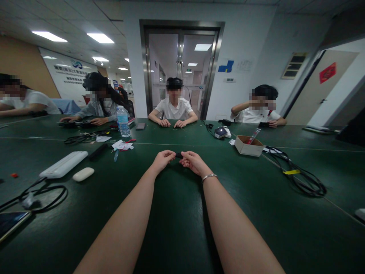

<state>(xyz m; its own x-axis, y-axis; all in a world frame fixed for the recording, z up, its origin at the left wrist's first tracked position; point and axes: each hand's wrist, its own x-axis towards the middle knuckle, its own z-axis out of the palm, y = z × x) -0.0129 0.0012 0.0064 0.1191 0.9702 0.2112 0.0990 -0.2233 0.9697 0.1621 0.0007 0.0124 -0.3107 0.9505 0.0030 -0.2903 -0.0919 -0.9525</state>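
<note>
Both arms reach forward over the dark green table [176,213]. Between my fingertips is a small black piece [179,155], too small to name more exactly. My left hand [164,160] pinches its left end, fingers closed. From the other side, my right hand [194,161] grips the right end between thumb and forefinger, its other fingers curled below. A silver bangle [209,177] circles my right wrist.
Left of my arms lie a white power bank [65,164], a white oval case [83,174], black cables [47,199] and a phone [13,222]. A water bottle [123,122] stands farther back. Rightward are a small box [248,146] and coiled cable [306,179]. Several people sit opposite.
</note>
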